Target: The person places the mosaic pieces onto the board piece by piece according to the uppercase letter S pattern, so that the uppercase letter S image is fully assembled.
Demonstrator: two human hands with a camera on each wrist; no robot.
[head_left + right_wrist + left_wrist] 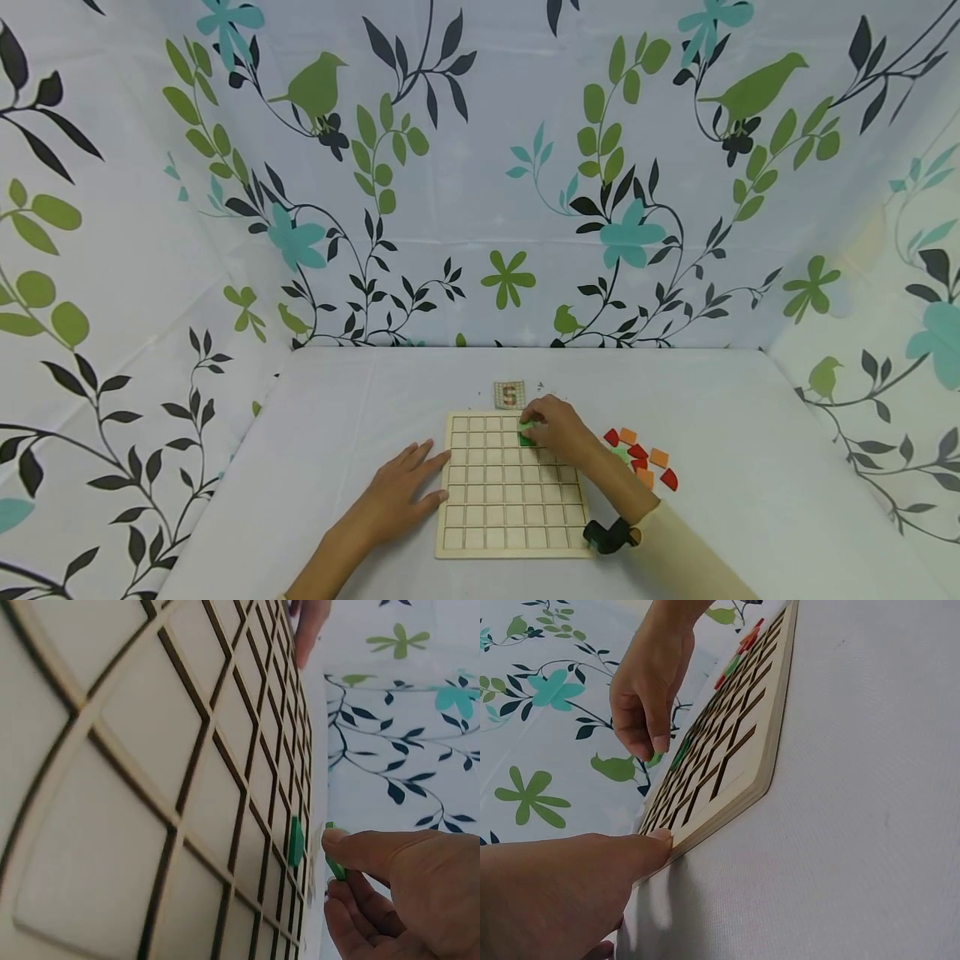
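Note:
A light wooden grid board [493, 536] lies on the white table. Over its far edge my right hand [558, 429] pinches a small green tile [335, 855] between thumb and fingertips. Just below that hand, a darker green tile [296, 841] sits in one of the board's cells. My left hand [401, 496] rests at the board's left side, its fingers spread and relaxed. In the left wrist view, the left thumb [654, 851] lies against the board's edge.
Right of the board is a loose group of red pieces [669, 478], orange square tiles [659, 457] and a light green piece [621, 454]. Beyond the far edge lies a small pattern card [510, 395] with a brown figure. A patterned cloth [495, 208] hangs behind the table.

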